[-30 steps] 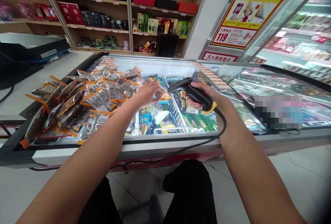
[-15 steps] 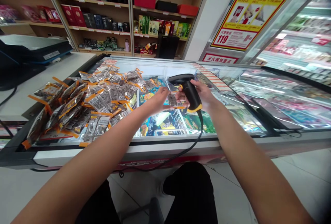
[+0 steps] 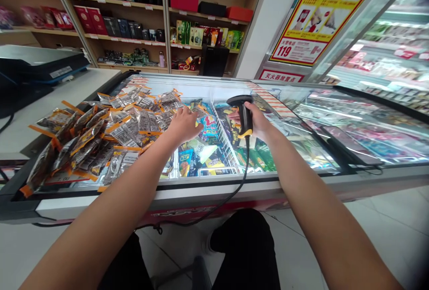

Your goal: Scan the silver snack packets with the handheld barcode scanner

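Observation:
My right hand (image 3: 259,120) is wrapped round the grip of a black and yellow handheld barcode scanner (image 3: 246,118), held upright above the glass-topped freezer. Its cable (image 3: 244,176) hangs down over the freezer's front edge. My left hand (image 3: 185,124) is at the right side of a heap of small clear snack packets (image 3: 129,124) with orange edges. Its fingers are stretched over the packets, with the thumb apart. The fingertips are partly hidden, and no packet clearly shows in the grasp.
Under the glass, bagged frozen goods (image 3: 209,153) lie between white wire dividers (image 3: 226,142). A counter with a dark-based device (image 3: 43,64) stands at the left. Stocked shelves (image 3: 134,42) line the back. A fire-safety poster (image 3: 311,17) hangs at the right. My knees are below the front edge.
My left hand has moved left, from beside the scanner to the heap, and the packet it held there is gone from it. The scanner now stands more upright.

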The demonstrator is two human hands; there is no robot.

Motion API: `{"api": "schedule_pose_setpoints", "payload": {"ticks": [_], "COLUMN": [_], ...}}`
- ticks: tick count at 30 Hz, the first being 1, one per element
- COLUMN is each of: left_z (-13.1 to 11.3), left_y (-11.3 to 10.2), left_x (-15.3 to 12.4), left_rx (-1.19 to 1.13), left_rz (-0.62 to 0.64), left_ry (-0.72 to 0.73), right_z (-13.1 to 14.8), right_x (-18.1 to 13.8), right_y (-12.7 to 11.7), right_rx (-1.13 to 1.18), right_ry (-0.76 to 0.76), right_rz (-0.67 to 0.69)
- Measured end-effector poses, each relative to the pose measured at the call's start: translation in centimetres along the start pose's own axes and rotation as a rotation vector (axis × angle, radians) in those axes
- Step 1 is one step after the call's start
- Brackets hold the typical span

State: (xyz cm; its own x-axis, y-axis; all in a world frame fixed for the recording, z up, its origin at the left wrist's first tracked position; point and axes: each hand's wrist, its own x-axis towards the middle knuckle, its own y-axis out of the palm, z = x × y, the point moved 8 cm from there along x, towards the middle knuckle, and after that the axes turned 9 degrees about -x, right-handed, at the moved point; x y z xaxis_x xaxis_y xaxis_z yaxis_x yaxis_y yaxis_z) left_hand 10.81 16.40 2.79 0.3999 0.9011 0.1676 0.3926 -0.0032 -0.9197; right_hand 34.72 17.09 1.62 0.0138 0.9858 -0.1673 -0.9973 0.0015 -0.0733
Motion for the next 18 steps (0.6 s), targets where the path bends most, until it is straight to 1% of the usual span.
{"api": "schedule_pose_setpoints", "payload": {"ticks": [2,4,5,7,9,12,15,18], "left_z": [-1.5,-2.8,-3.2,-3.3,-2.7,-1.9,-1.7,-2.0], "left_y": [0.3,0.6,0.5,0.1,0.1,1.0,1.6,1.7], "left_x": [-0.3,-0.4,-0.4,-0.2,0.1,0.3,0.3,0.3], "left_rx": [-0.098,-0.216,-0.262,-0.278,-0.203,-0.096,-0.057,-0.056], "left_rz": [0.045,0.088,0.086,0.033,0.001,0.059,0.071,0.049], "left_ry": [0.059,0.133,0.163,0.198,0.193,0.146,0.104,0.081], "right_z": [0.1,0.3,0.5,0.7,0.8,0.8,1.3,1.8], "right_x": [0.0,-0.1,-0.2,-0.6,-1.2,-2.6,-3.9,-4.4], "right_y": [-0.1,0.0,0.2,0.8,1.3,2.0,2.5,2.9], "right_rx": [-0.017,-0.032,-0.042,-0.071,-0.116,-0.210,-0.276,-0.280], "right_ry": [-0.015,-0.053,-0.072,-0.097,-0.091,-0.035,-0.013,-0.025], "right_rz": [-0.028,-0.002,0.039,0.172,0.331,0.502,0.562,0.558]}}
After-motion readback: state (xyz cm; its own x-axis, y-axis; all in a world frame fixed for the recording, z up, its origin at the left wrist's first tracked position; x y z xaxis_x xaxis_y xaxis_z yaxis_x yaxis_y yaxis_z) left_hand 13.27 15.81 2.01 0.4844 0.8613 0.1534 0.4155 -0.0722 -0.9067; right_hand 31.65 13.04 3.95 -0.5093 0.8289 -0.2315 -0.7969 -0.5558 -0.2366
